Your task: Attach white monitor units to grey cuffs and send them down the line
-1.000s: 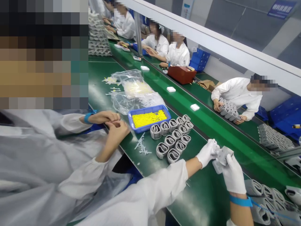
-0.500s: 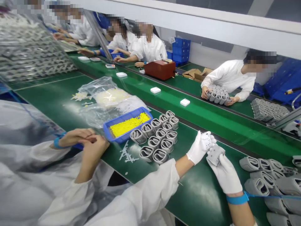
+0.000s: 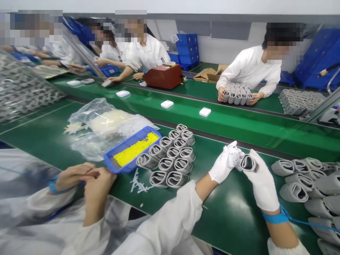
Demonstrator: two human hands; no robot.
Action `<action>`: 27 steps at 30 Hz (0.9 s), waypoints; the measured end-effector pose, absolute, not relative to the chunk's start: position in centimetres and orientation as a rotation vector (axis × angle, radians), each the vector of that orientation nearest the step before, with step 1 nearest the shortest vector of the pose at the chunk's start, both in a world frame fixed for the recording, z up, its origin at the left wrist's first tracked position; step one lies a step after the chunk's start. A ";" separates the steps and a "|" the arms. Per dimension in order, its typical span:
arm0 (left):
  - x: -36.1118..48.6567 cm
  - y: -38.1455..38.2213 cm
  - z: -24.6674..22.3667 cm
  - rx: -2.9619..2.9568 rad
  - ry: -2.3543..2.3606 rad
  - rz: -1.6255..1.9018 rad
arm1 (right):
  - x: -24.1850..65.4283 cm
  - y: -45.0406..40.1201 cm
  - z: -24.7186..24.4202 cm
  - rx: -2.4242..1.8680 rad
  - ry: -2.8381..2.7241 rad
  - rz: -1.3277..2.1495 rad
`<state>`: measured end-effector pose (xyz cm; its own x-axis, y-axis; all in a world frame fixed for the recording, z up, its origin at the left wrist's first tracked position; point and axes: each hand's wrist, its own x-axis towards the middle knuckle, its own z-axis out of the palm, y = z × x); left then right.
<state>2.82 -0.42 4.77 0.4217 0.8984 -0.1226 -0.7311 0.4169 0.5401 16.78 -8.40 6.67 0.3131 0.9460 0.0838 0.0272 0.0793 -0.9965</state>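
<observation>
My left hand (image 3: 221, 166), in a white glove, grips a small white plastic case (image 3: 233, 157) with dark marks or holes on its face. Close beside it, my gloved right hand (image 3: 261, 182) is closed around a rolled grey cuff (image 3: 248, 163); its coiled open end faces me. The two pieces are nearly touching above the green table (image 3: 228, 212), and I cannot tell whether they are joined. More rolled grey cuffs (image 3: 177, 179) stand in rows left of my hands. Another group of grey cuffs (image 3: 293, 192) lies to the right.
A blue tray (image 3: 107, 161) of yellow pieces stands beside clear plastic bags (image 3: 87, 141). White strips (image 3: 138, 184) lie nearby. At left, a co-worker's hands (image 3: 92, 184) work close to my arm. White cases (image 3: 205, 112) sit on the green belt (image 3: 233, 124); a person opposite holds cuffs (image 3: 237, 95).
My right hand has turned the grey cuff, so its coiled end shows instead of its dotted flat side. My left hand still holds the white case. The camera view has shifted.
</observation>
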 end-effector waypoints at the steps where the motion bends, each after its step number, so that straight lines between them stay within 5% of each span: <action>1: 2.8 -0.4 4.6 0.502 0.450 1.074 | 16.7 -8.7 7.0 -1.322 -1.076 0.878; 20: 1.7 -1.3 6.0 1.300 0.627 0.895 | 16.7 -9.6 7.1 -1.257 -0.848 0.946; 27: 1.7 -1.8 6.0 1.288 0.566 0.965 | 16.4 -8.6 6.9 -1.099 -0.472 1.312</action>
<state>1.72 -1.83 6.01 0.5116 0.8450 0.1557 -0.2762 -0.0099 0.9610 16.44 -8.56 6.87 0.2578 0.9217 -0.2898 -0.5255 -0.1180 -0.8426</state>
